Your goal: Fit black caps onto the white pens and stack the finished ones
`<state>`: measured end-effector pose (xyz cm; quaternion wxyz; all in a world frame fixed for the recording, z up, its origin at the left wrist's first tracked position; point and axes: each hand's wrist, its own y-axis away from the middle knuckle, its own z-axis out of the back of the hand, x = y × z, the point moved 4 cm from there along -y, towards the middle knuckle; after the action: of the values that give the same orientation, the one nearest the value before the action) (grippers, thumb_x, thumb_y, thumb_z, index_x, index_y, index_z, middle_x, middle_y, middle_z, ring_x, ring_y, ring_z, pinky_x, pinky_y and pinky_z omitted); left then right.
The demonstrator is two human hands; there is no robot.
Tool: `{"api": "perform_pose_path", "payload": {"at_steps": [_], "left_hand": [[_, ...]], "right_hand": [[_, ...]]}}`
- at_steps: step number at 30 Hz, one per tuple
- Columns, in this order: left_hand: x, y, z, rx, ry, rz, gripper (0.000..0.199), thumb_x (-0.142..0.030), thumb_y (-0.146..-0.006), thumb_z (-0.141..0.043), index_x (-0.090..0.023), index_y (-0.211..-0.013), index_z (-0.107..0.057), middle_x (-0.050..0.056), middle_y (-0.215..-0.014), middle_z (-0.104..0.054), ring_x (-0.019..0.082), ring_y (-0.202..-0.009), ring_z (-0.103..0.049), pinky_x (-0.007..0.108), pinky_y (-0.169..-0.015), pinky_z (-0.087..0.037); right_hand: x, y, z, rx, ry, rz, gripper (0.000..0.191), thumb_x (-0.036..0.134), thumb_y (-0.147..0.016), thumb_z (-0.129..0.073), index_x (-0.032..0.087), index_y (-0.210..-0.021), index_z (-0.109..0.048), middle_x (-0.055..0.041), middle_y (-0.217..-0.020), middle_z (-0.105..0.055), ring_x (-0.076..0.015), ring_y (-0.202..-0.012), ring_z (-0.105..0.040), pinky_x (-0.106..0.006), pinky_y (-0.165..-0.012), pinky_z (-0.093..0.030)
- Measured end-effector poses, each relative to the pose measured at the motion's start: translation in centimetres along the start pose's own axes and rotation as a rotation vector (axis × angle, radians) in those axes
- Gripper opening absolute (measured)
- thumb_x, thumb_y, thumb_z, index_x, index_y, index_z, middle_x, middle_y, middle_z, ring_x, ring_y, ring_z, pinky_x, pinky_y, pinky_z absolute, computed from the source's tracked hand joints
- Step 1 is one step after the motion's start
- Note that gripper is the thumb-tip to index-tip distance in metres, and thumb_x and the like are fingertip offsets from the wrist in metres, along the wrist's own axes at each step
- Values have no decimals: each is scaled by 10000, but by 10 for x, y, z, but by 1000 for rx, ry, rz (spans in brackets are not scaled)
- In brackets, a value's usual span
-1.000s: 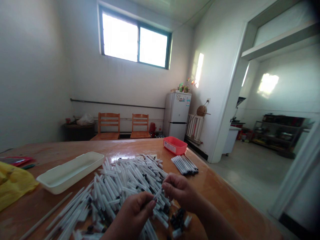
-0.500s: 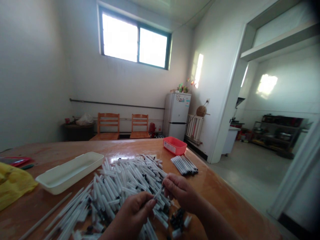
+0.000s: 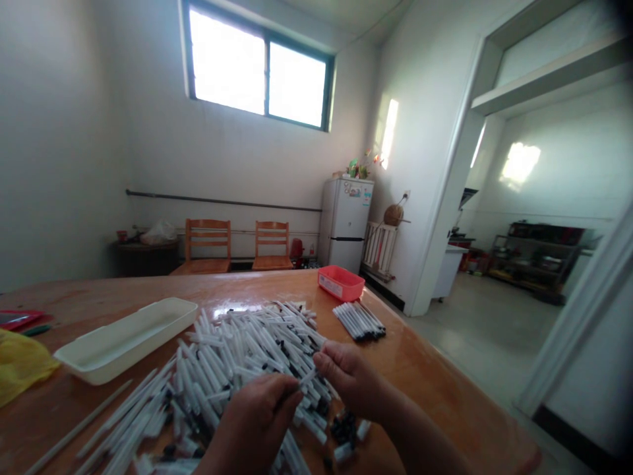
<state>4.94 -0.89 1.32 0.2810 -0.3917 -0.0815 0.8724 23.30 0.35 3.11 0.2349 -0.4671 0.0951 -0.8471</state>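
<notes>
My left hand [image 3: 257, 422] and my right hand [image 3: 349, 379] are close together above a large heap of white pen tubes [image 3: 247, 349] with black ends. A thin white pen [image 3: 307, 377] spans the gap between them, pinched in the fingers of both hands. The heap lies loose on the orange wooden table [image 3: 435, 369] and runs under both hands. A small cluster of black pen parts [image 3: 343, 429] lies just below my right hand, partly shaded by it.
A long cream plastic tray [image 3: 126, 340] stands left of the heap, with a yellow plastic bag [image 3: 20, 363] beyond it. A red plastic box [image 3: 341, 282] and a bundle of aligned pens [image 3: 359, 321] lie further along the table. Wooden chairs [image 3: 208, 241] stand against the wall.
The whole scene has shifted slightly left and up in view as my head turned. My hands have stayed close together, with the pen still between them.
</notes>
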Motion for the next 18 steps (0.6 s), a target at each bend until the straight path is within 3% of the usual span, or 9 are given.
{"api": "perform_pose_path", "payload": {"at_steps": [5, 11, 15, 18], "left_hand": [[0, 2, 2, -70, -130, -92, 228, -374, -955, -511, -258, -954, -707, 68, -894, -719, 233, -865, -654, 327, -794, -448], [6, -1, 11, -158, 83, -14, 209, -387, -917, -580, -250, -929, -738, 65, -890, -713, 236, -874, -653, 320, -812, -469], [15, -2, 25, -245, 282, 125, 263, -443, -880, -619, -233, -981, -741, 39, -869, -712, 232, -859, -659, 308, -783, -478], [22, -2, 33, -299, 451, 253, 328, -476, -839, -662, -216, -1032, -714, 30, -912, -732, 244, -931, -667, 307, -832, -475]], "right_hand": [[-3, -2, -3, -24, -93, -20, 464, 531, -979, -453, 194, -664, -404, 44, -649, -371, -106, -617, -359, -250, -560, -284], [-19, -2, 9, -80, -274, -99, 449, 565, -971, -436, 182, -750, -515, 31, -615, -489, -107, -556, -426, -242, -539, -336], [-8, 2, 36, -187, 9, -80, 345, 454, -952, -514, 178, -749, -561, 13, -650, -547, -124, -607, -476, -252, -581, -356], [11, 11, 48, -145, 240, -46, 180, 320, -913, -567, 183, -811, -626, -3, -708, -614, -139, -656, -523, -257, -602, -346]]}}
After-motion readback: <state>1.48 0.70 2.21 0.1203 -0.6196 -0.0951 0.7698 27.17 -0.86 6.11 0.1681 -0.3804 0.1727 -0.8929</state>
